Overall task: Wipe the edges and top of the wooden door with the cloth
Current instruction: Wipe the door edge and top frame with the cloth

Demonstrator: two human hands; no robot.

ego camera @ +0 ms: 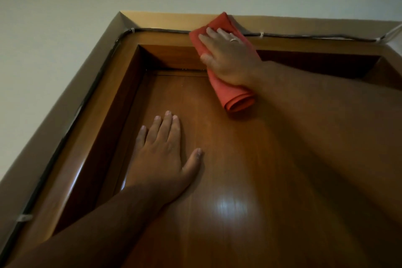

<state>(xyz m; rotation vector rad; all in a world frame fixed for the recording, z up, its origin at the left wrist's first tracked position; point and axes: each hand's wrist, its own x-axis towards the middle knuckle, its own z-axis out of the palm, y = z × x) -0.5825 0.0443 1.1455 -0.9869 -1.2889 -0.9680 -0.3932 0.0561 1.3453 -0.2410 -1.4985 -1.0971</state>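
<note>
The wooden door (250,169) fills the lower middle of the head view, seen from below, set inside a wooden frame (165,38). My right hand (230,59) presses a folded red cloth (235,98) flat against the top of the frame, fingers spread over it, a ring on one finger. The cloth's upper end reaches the frame's top edge and its rolled lower end hangs over the door face. My left hand (165,150) lies flat on the door panel below and to the left, fingers apart, holding nothing.
A black cable (87,95) runs along the frame's outer edge on the left side and across the top, held by white clips (261,34). A pale wall (54,50) surrounds the frame. The frame's inner recess is in deep shadow at the right.
</note>
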